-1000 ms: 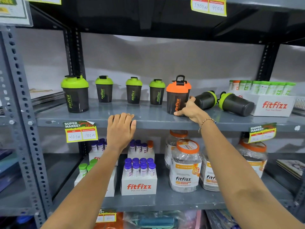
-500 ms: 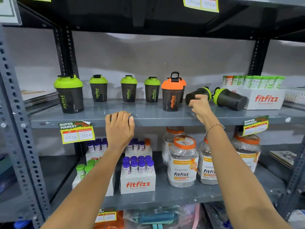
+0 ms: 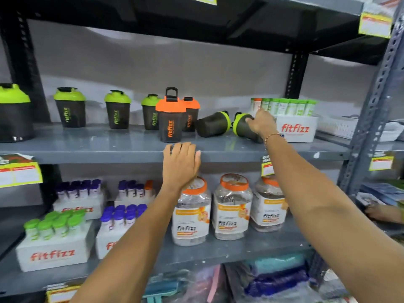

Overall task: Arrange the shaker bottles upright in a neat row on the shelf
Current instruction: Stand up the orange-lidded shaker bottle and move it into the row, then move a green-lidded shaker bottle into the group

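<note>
Partly hidden behind the right hand (image 3: pixel 261 123), a toppled shaker bottle (image 3: pixel 241 125) meets its loosely curled fingers; whether they grip is unclear.

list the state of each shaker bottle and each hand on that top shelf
four green-lidded black shakers: upright, in a row
front orange-lidded shaker: upright
rear orange-lidded shaker: upright, partly hidden
left fallen green-lidded shaker: on its side
right fallen green-lidded shaker: on its side, touched
right hand: on that shaker, grip unclear
left hand: resting on grey shelf edge
</note>
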A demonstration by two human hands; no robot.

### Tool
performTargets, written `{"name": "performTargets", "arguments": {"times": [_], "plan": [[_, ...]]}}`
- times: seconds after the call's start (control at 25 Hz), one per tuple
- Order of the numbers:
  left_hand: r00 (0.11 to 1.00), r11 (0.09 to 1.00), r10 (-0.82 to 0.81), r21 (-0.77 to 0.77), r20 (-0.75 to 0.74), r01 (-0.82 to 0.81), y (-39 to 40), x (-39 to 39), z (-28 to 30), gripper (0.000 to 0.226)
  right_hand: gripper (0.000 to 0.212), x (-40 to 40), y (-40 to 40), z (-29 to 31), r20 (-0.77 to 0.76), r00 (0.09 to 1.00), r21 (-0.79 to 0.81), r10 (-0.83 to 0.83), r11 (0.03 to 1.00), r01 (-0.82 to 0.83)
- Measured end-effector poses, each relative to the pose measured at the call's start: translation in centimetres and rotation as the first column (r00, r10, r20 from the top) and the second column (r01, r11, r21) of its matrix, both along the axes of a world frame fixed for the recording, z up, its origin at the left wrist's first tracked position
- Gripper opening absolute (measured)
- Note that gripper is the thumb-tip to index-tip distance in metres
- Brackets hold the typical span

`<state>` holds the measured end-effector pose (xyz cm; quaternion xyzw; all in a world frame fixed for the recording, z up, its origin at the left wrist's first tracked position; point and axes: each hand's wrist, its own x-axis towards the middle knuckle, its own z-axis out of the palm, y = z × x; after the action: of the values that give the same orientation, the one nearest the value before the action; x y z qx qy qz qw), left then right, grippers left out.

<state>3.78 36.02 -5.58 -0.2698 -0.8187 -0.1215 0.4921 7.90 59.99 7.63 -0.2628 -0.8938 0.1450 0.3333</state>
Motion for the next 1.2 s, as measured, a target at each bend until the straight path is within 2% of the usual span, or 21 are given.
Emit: {"name": "performTargets", "arguments": {"times": [0.08, 0.16, 0.28, 0.36, 0.44, 0.56, 0.64, 0.72, 0.88, 1.0, 1.08, 1.2], "plan": [[0.997, 0.998, 0.068, -0.004, -0.031, -0.068, 0.7, -0.1, -0.2, 0.033, 0.066, -1.0, 1.6, -0.3, 0.178, 0.983, 0.117, -0.033, 0.993, 0.012], [0.992, 0.994, 0.104, -0.006, -0.076, -0.105, 0.7, -0.3, -0.5, 0.035, 0.077, -1.7, 2.2, -0.2, 0.28, 0.956, 0.197, -0.087, 0.98, 0.032], [0.988, 0.991, 0.135, -0.001, -0.071, -0.135, 0.9, 0.0, -0.5, 0.037, 0.08, -1.6, 2.1, 0.9, 0.353, 0.935, 0.099, -0.033, 0.995, -0.002], [0.989, 0.99, 0.136, -0.017, -0.059, -0.137, 0.7, 0.2, -0.2, 0.035, 0.082, -1.3, 1.8, 1.1, 0.336, 0.941, -0.015, 0.037, 0.999, -0.034], [0.991, 0.992, 0.121, -0.036, -0.06, -0.124, 0.7, 0.4, -0.2, 0.036, 0.088, -0.9, 1.8, 0.6, 0.25, 0.966, -0.109, 0.071, 0.993, -0.044], [0.998, 0.993, 0.042, -0.112, -0.049, -0.047, -1.0, 0.4, 0.1, 0.036, 0.099, 0.3, 0.2, -0.3, 0.034, 0.998, -0.238, 0.057, 0.97, -0.047], [0.999, 0.993, 0.029, -0.117, -0.039, -0.033, -4.4, 0.0, 0.1, 0.038, 0.097, 1.4, -2.4, -0.5, -0.115, 0.992, -0.29, 0.054, 0.953, -0.086], [0.996, 0.992, 0.094, -0.087, -0.009, -0.095, -9.3, -0.8, 0.2, 0.039, 0.09, 2.3, -6.5, -0.3, -0.248, 0.967, -0.319, 0.049, 0.939, -0.129], [0.964, 0.962, 0.265, -0.064, 0.008, -0.264, -18.3, -2.6, 0.3, 0.039, 0.075, 2.7, -16.8, 1.0, -0.513, 0.853, -0.296, 0.094, 0.913, -0.279], [0.943, 0.943, 0.331, -0.056, 0.033, -0.329, -24.4, -3.8, 0.6, 0.04, 0.079, 1.6, -26.7, 0.1, -0.625, 0.757, -0.172, 0.192, 0.912, -0.373], [0.939, 0.939, 0.341, -0.067, 0.049, -0.338, -28.1, -4.7, 0.7, 0.041, 0.086, -0.1, -32.2, -1.9, -0.652, 0.698, -0.123, 0.297, 0.867, -0.484], [0.952, 0.952, 0.3, -0.089, 0.066, -0.294, -32.6, -6.2, 1.2, 0.042, 0.092, -3.6, -37.2, -3.9, -0.609, 0.723, -0.181, 0.328, 0.83, -0.528]]}}
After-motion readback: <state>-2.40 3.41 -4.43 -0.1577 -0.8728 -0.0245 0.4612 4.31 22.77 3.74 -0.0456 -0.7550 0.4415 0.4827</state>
